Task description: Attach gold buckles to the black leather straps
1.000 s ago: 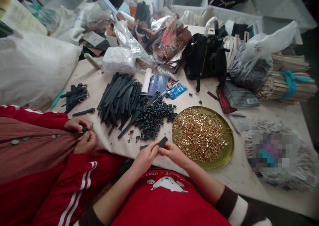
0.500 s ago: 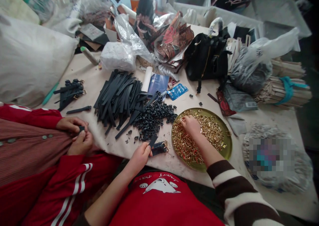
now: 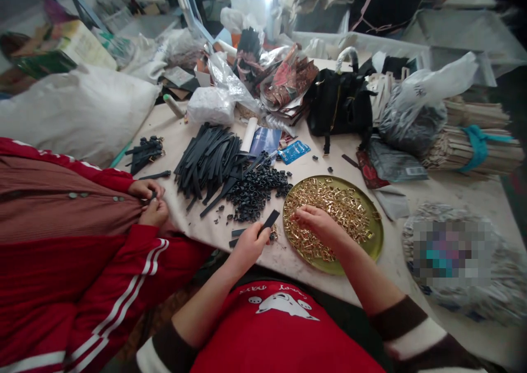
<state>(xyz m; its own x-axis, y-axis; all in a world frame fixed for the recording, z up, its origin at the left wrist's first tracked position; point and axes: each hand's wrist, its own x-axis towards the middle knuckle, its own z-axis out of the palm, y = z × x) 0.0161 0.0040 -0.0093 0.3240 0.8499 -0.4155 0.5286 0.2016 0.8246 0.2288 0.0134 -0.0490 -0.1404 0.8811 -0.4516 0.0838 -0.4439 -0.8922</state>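
Over the tray (image 3: 373,241), the right hand (image 3: 315,223) pinches among gold buckles (image 3: 329,208); the left hand (image 3: 252,242) grips a black strap (image 3: 269,219) beside it; likely fetching a buckle, threading needs alignment.

Four hands were in view: the wearer's left hand (image 3: 249,245) and right hand (image 3: 316,223), and a neighbour's two hands (image 3: 149,201) in red sleeves. There was one round brass-coloured metal tray (image 3: 373,244) with a heap of small gold metal buckles (image 3: 335,205) too many to count, one pile of small black loops (image 3: 255,189) and one spread of flat black leather straps (image 3: 208,159), both beyond counting. One black strap piece (image 3: 269,220) was held up, one black handbag (image 3: 337,104) stood behind, and one blue foil sachet (image 3: 293,151) lay on the tabletop (image 3: 395,277).
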